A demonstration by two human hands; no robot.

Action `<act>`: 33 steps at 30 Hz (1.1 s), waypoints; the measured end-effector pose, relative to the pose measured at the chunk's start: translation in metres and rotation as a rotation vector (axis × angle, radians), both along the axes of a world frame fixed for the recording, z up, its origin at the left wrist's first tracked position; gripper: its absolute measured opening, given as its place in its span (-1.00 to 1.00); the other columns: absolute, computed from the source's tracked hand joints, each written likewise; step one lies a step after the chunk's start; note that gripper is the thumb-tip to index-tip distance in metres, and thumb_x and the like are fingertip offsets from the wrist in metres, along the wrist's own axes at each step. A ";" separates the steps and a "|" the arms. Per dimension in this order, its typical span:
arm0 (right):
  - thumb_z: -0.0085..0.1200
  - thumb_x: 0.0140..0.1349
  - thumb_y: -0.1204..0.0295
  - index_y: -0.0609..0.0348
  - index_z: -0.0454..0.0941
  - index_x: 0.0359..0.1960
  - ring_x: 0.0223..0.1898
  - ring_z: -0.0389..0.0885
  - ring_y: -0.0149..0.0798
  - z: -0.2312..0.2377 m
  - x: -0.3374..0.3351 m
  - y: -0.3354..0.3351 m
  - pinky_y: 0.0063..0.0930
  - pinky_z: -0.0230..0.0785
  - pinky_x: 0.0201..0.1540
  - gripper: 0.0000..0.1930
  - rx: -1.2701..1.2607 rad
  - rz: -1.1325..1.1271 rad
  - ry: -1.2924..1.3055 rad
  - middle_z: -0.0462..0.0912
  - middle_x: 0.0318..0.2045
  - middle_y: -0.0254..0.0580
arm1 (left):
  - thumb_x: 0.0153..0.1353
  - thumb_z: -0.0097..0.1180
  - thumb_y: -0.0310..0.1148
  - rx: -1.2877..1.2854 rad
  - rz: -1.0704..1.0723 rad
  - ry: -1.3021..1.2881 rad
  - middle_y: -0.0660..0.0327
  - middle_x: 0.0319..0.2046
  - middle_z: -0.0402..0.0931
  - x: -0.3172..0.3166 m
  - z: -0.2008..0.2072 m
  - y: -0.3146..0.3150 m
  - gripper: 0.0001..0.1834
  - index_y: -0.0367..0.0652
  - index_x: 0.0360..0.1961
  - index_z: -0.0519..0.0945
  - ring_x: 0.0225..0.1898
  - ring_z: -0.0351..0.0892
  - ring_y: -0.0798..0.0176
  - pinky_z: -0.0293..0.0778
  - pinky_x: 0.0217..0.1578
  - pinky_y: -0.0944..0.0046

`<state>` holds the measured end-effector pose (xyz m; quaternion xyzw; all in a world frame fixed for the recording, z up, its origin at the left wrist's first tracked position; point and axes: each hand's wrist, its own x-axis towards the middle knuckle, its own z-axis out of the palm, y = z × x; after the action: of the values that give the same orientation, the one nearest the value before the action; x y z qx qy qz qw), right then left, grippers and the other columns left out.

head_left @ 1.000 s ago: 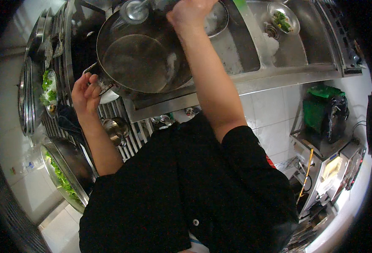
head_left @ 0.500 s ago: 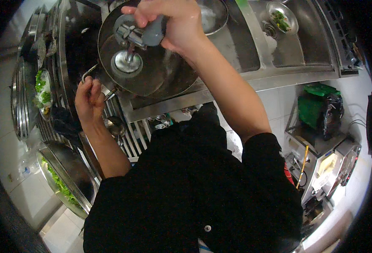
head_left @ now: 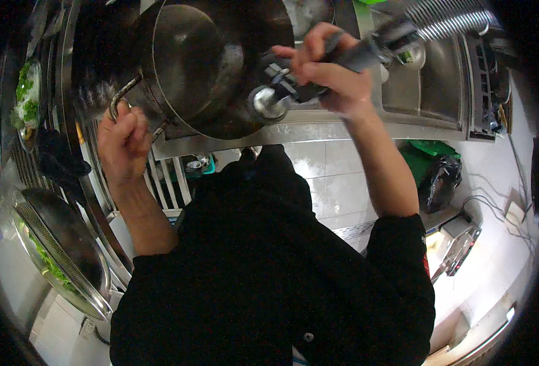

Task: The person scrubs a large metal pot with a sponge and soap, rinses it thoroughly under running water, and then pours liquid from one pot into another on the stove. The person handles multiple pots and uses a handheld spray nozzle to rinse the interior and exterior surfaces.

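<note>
My left hand (head_left: 125,143) is closed around the metal loop handle (head_left: 123,93) of a large dark wok (head_left: 199,73) at the sink's front edge. The wok's inside looks wet and bare, and its far rim runs out of view. My right hand (head_left: 340,73) grips a hand sprayer (head_left: 271,102), whose round head hangs beside the wok's right side and is smeared by motion. From the sprayer a coiled metal hose (head_left: 449,27) runs to the upper right. I cannot tell whether water is flowing.
To the right, a metal bowl (head_left: 415,58) sits in another sink basin (head_left: 434,94). A green bin (head_left: 425,152) with a black bag (head_left: 443,183) stands below it. At left are a dish of greens (head_left: 28,107), a dark cloth (head_left: 62,160) and a mesh strainer (head_left: 56,250) near lettuce.
My right hand has swung the sprayer rightward and a little nearer, away from over the wok's middle. My left hand keeps hold of the handle. The whole view has shifted somewhat.
</note>
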<state>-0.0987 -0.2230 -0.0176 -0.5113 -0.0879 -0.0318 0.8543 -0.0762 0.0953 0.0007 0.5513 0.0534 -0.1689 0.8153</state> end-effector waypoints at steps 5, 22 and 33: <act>0.04 -0.10 0.62 0.13 0.28 -0.44 -0.51 0.47 -0.31 0.011 -0.006 -0.031 0.03 0.17 0.18 -0.79 -0.049 -0.063 -0.044 0.40 -0.64 -0.29 | 0.12 0.00 -0.48 -0.030 -0.029 -0.018 0.29 -0.62 0.25 -0.009 -0.004 0.009 -0.84 -0.07 -0.48 0.26 -0.72 0.02 0.58 -0.06 -0.78 0.57; -0.05 -0.17 0.76 0.20 0.30 -0.47 -0.51 0.49 -0.19 -0.006 0.017 -0.058 0.16 0.22 0.11 -0.78 -0.055 -0.522 -0.324 0.39 -0.59 -0.17 | 0.11 0.00 -0.49 -0.008 -0.022 -0.037 0.33 -0.60 0.22 -0.020 -0.004 0.007 -0.82 -0.05 -0.48 0.24 -0.64 0.08 0.57 -0.04 -0.74 0.57; -0.06 -0.07 0.65 0.16 0.31 -0.45 -0.50 0.40 -0.30 -0.042 0.097 -0.053 -0.19 0.28 0.04 -0.85 0.266 -0.743 -0.474 0.37 -0.59 -0.26 | 0.13 -0.04 -0.45 -0.207 0.033 0.061 0.32 -0.63 0.23 0.003 -0.006 0.038 -0.87 -0.10 -0.47 0.26 -0.81 -0.03 0.55 0.00 -0.78 0.50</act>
<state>-0.0017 -0.2764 -0.0595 -0.3724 -0.0869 -0.4633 0.7994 -0.0730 0.1331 -0.0051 0.4580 0.0697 -0.1769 0.8684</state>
